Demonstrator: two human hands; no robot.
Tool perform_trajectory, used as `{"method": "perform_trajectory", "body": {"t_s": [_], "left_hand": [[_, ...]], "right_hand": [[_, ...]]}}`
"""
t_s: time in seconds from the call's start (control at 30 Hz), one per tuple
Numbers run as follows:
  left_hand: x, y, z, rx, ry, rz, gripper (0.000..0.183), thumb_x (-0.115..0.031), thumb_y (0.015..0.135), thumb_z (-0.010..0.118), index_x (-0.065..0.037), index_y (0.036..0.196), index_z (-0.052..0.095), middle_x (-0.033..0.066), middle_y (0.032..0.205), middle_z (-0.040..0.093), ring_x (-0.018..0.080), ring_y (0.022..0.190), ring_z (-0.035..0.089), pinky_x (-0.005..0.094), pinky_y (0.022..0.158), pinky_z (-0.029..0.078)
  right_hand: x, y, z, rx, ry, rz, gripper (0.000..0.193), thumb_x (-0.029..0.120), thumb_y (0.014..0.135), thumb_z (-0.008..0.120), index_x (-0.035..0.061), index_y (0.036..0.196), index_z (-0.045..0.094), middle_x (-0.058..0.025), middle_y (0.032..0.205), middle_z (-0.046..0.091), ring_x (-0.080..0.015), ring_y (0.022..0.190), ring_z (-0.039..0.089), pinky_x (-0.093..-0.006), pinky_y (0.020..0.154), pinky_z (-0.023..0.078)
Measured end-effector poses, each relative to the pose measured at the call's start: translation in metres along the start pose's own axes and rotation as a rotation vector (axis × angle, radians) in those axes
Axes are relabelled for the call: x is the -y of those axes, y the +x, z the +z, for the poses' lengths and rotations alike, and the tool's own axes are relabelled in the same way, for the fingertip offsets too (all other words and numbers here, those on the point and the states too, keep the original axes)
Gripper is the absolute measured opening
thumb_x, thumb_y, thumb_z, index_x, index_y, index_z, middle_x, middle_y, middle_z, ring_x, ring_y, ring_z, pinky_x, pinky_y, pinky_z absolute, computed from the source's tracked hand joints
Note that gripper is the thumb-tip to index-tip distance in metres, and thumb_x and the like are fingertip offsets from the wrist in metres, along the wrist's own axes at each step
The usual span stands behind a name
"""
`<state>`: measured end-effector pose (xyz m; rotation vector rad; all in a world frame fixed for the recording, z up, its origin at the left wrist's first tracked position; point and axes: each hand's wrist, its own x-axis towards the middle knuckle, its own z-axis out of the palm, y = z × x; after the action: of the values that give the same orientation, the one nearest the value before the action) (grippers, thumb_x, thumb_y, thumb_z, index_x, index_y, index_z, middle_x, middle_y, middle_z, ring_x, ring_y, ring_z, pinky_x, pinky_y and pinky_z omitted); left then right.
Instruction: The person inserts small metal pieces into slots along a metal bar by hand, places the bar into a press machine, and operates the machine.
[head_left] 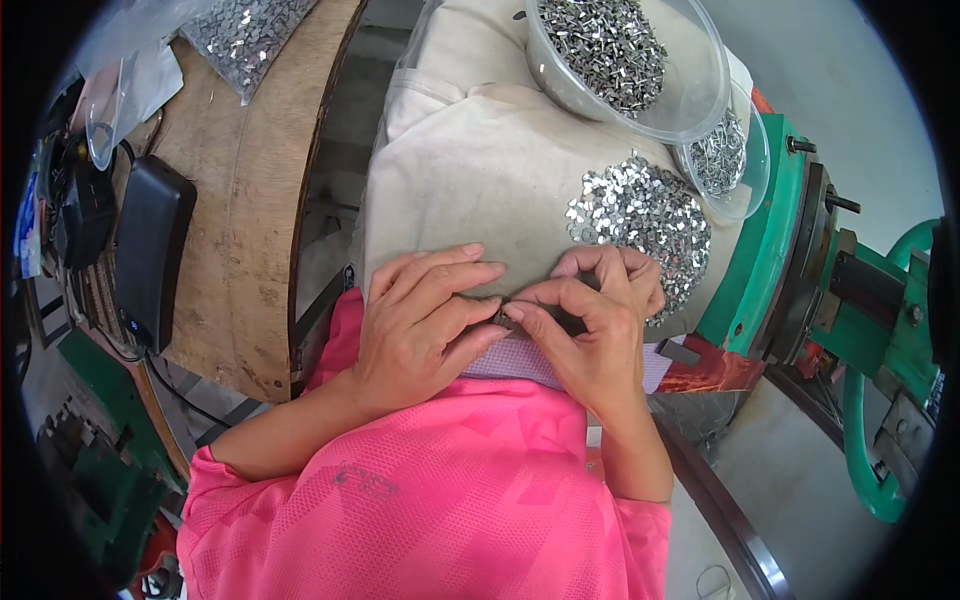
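At the near edge of the beige cloth (470,170), my left hand (425,315) and my right hand (597,340) meet fingertip to fingertip. Both thumbs and forefingers pinch a tiny dark metal piece (504,316), mostly covered by the fingers, so its exact shape cannot be made out. The other fingers of my left hand stretch over the cloth, while those of my right hand curl. Just beyond my right hand spreads a pile of small flat shiny metal pieces (660,220).
A clear plastic bowl (700,75) of small metal parts stands at the far right, beside a smaller clear bowl (755,190). Green machinery (760,240) borders the right side. On the left, a wooden table (245,220) bears a black power bank (155,250) and a bag of metal pieces (245,40).
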<state>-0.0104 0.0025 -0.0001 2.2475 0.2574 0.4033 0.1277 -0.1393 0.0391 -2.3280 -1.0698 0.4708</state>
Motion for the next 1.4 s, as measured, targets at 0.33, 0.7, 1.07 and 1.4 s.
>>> {"method": "perform_trajectory", "body": {"t_s": [0.33,0.7,1.07,1.4], "left_hand": [[-0.001,0.000,0.000,0.004,-0.010,-0.001,0.021,-0.020,0.077,0.080,-0.010,0.091,0.068,0.0020,0.121,0.066,0.0229,0.120,0.060,0.0392,0.098,0.038],[-0.001,0.001,0.000,0.011,0.001,-0.003,0.022,-0.019,0.075,0.081,-0.010,0.091,0.069,0.0021,0.120,0.067,0.0230,0.120,0.060,0.0386,0.098,0.037],[-0.001,0.001,0.000,0.012,0.013,-0.003,0.023,-0.019,0.074,0.081,-0.010,0.092,0.069,0.0023,0.119,0.068,0.0229,0.120,0.060,0.0375,0.098,0.037],[-0.002,0.001,0.000,0.013,0.028,0.002,0.023,-0.018,0.074,0.082,-0.011,0.092,0.069,0.0023,0.119,0.068,0.0228,0.120,0.060,0.0379,0.099,0.037]], "right_hand": [[-0.003,-0.002,-0.006,-0.002,-0.036,-0.022,0.014,0.028,0.072,0.084,0.0184,0.080,0.078,0.0032,0.095,0.058,-0.0261,0.102,0.045,-0.0429,0.091,0.026],[-0.006,-0.006,-0.009,0.000,-0.064,-0.004,0.016,0.032,0.071,0.084,0.0194,0.080,0.078,0.0038,0.091,0.056,-0.0246,0.099,0.045,-0.0424,0.088,0.026],[-0.011,-0.011,-0.015,0.017,-0.079,0.035,0.016,0.033,0.072,0.083,0.0211,0.081,0.079,0.0052,0.088,0.055,-0.0232,0.098,0.044,-0.0424,0.090,0.025],[-0.012,-0.012,-0.019,0.027,-0.111,0.024,0.016,0.033,0.072,0.082,0.0205,0.081,0.079,0.0053,0.089,0.055,-0.0233,0.099,0.044,-0.0429,0.090,0.025]]}}
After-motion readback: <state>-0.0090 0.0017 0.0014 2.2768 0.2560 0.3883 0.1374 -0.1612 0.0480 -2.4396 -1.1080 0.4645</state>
